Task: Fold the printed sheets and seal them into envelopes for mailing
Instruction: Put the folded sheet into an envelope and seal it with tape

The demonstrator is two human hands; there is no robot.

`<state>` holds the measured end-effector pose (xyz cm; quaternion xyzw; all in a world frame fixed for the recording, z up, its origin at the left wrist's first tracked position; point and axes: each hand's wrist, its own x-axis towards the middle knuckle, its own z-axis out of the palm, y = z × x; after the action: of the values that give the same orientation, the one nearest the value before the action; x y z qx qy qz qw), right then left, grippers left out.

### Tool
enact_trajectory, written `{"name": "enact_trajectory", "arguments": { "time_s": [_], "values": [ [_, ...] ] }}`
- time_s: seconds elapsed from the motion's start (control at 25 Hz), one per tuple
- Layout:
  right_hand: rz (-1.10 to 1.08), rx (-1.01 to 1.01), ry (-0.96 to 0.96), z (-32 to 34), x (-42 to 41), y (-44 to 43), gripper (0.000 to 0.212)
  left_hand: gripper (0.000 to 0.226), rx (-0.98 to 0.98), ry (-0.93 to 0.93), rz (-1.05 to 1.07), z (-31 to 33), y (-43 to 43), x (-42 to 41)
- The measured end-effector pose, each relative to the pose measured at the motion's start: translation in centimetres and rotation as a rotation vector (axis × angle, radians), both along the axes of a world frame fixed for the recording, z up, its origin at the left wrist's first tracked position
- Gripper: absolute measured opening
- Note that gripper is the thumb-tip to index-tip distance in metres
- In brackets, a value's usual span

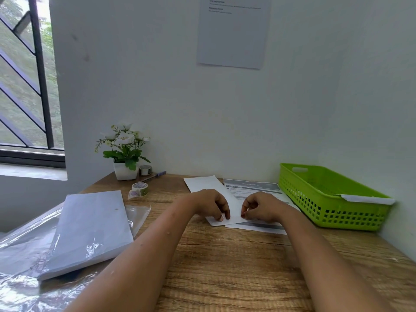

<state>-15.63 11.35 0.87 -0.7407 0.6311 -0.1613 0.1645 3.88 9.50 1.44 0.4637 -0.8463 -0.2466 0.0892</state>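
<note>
Pale-walled corner, wood-grain desk (225, 255): left hand (211, 203) and right hand (261, 207) both pinch a long white paper envelope (202, 183).

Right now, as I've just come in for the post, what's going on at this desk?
A person is working on an envelope that lies over printed sheets on the table. Both the left hand and right hand pinch its near end. One white piece already lies in the green basket; a pack waits at left.
</note>
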Motion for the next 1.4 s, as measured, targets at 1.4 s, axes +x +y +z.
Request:
{"name": "enact_trajectory", "arguments": {
  "time_s": [1.4],
  "values": [
    [0.061, -0.292, 0.35, -0.3, 0.0, -0.1, 0.02, 0.053, -0.664, -0.427, -0.116, -1.1, 2.0, -2.9]
  ]
}}
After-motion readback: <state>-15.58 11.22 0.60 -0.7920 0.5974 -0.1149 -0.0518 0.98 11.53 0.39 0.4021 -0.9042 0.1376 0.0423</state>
